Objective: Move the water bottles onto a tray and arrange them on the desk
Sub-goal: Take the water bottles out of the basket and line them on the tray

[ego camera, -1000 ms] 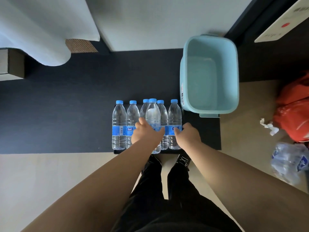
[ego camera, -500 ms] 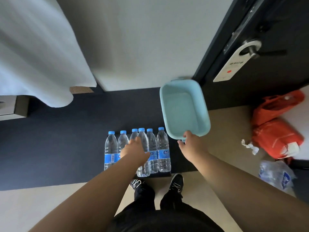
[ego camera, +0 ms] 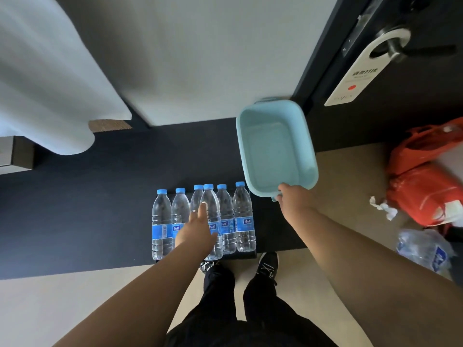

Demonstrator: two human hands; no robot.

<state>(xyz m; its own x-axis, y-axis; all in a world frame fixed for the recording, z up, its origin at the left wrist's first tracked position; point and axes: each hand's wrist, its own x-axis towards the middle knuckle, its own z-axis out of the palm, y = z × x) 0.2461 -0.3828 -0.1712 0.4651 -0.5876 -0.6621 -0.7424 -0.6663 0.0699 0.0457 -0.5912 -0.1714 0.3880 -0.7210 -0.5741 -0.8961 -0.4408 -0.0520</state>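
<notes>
Several clear water bottles (ego camera: 242, 216) with blue caps and blue labels stand in a row on a low black tray (ego camera: 240, 255) on the dark carpet. My left hand (ego camera: 196, 232) grips one bottle (ego camera: 213, 211) that stands in front of the row's middle, one finger showing through the plastic. A light blue plastic tub (ego camera: 275, 149), with nothing in it, sits just right of the row. My right hand (ego camera: 292, 200) grips the tub's near rim at its handle.
A dark door (ego camera: 400, 71) with a lever handle and a white hanger sign (ego camera: 355, 78) is at the upper right. An orange bag (ego camera: 426, 184), crumpled tissue (ego camera: 383, 206) and clear plastic wrap (ego camera: 423, 249) lie on the right floor. White fabric (ego camera: 50, 83) hangs at left. My shoes (ego camera: 268, 265) stand behind the tray.
My right hand left the bottles, moved right and took hold of the tub's near rim. My left hand stayed on the front bottle. The view pulled back and tilted up.
</notes>
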